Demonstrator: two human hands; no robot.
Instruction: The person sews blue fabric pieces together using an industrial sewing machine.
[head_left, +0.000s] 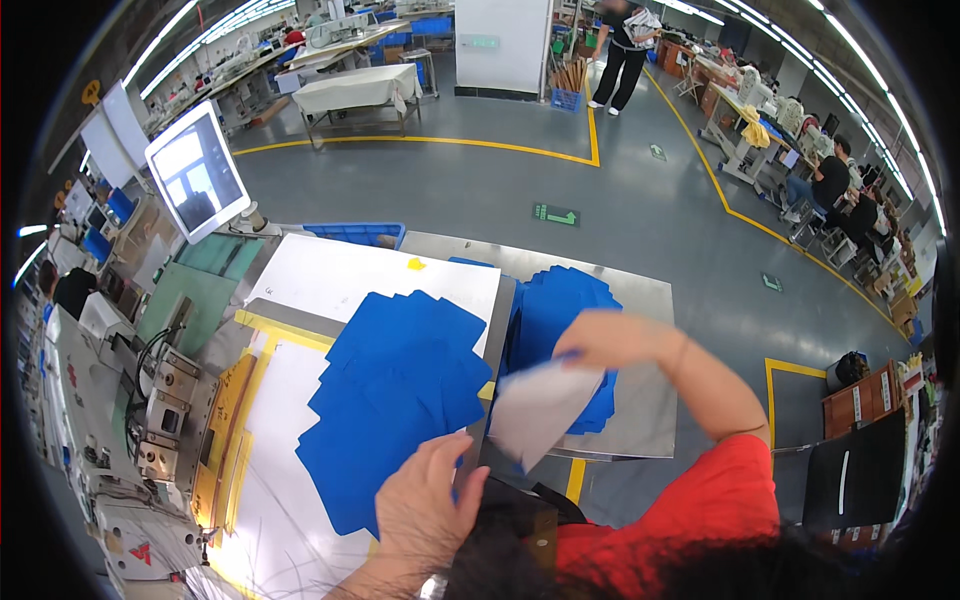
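Overlapping blue cut pieces (pixel 385 390) lie fanned out on a white board (pixel 270 450) with yellow edging. A second pile of blue pieces (pixel 565 300) rests on a metal side table (pixel 643 390) to the right. My right hand (pixel 615 340), over that pile, grips a pale, blue-edged piece (pixel 545 408) that hangs downward, slightly blurred, between the two piles. My left hand (pixel 430 495) is at the lower edge of the fanned pieces, fingers apart and slightly bent, with nothing visible in it.
Machine hardware (pixel 160 420) and a screen (pixel 195 170) stand at left. A blue tray (pixel 350 232) sits behind the board. Wooden boxes (pixel 858 400) are at right. A person (pixel 620 60) is in the aisle; others work at benches (pixel 740 110) along the right.
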